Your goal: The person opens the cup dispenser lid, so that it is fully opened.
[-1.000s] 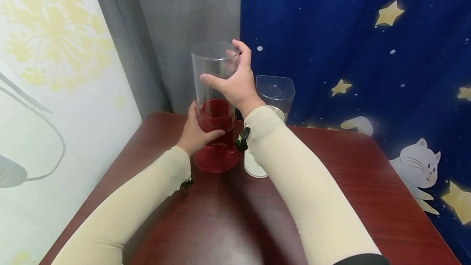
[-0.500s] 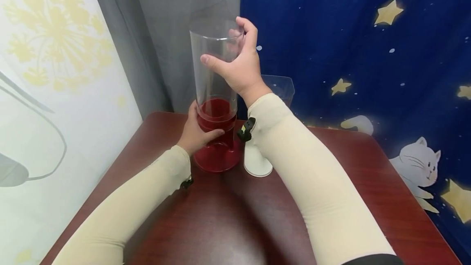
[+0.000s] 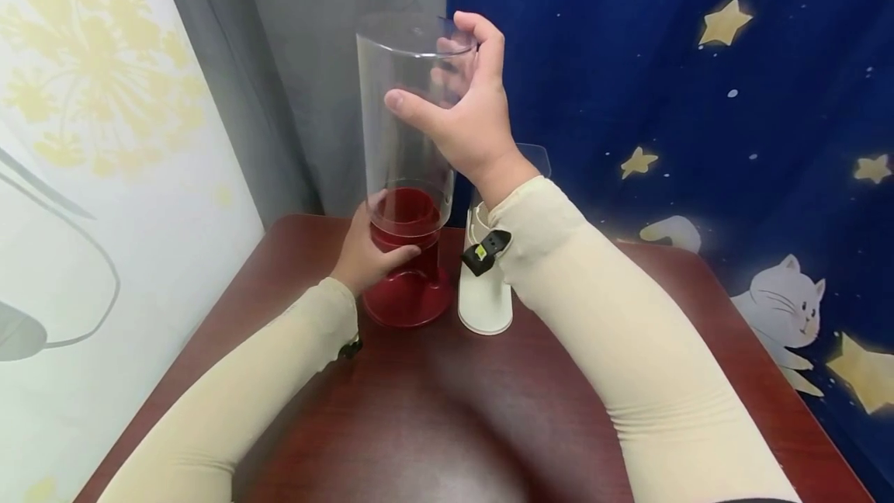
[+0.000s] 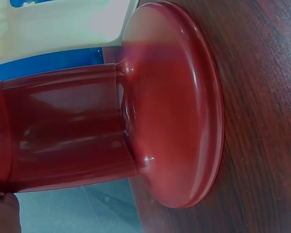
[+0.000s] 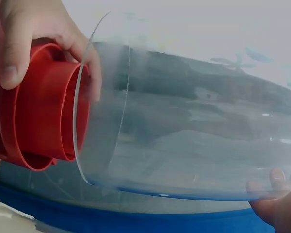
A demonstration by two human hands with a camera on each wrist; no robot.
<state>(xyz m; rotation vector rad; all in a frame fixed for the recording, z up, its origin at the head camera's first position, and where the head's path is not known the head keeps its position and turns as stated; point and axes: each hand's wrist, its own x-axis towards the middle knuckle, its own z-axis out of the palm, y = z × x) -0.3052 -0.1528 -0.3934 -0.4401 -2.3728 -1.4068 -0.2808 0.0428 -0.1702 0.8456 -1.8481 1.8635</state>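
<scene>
In the head view, my right hand (image 3: 475,124) grips a tall clear plastic cylinder (image 3: 408,146) near its upper rim, thumb on the near side and fingers round the right. Below it, my left hand (image 3: 365,254) holds a glossy red plastic stand (image 3: 407,303) round its ring-shaped collar. The right wrist view shows the cylinder's lower rim just off the end of the red collar (image 5: 43,109), with a narrow gap between them. The stand's broad round foot (image 4: 177,107) rests on the table in the left wrist view.
Right of the red stand, a white stand (image 3: 485,305) bears a clear container (image 3: 538,160), mostly behind the right forearm. The reddish-brown table (image 3: 391,410) ends at a grey curtain (image 3: 300,84) and a blue star-patterned curtain (image 3: 594,68). A pale patterned surface (image 3: 105,177) borders the left.
My right hand has raised the clear cylinder, drawing its lower end up off the red collar. The left hand and red stand have stayed in place.
</scene>
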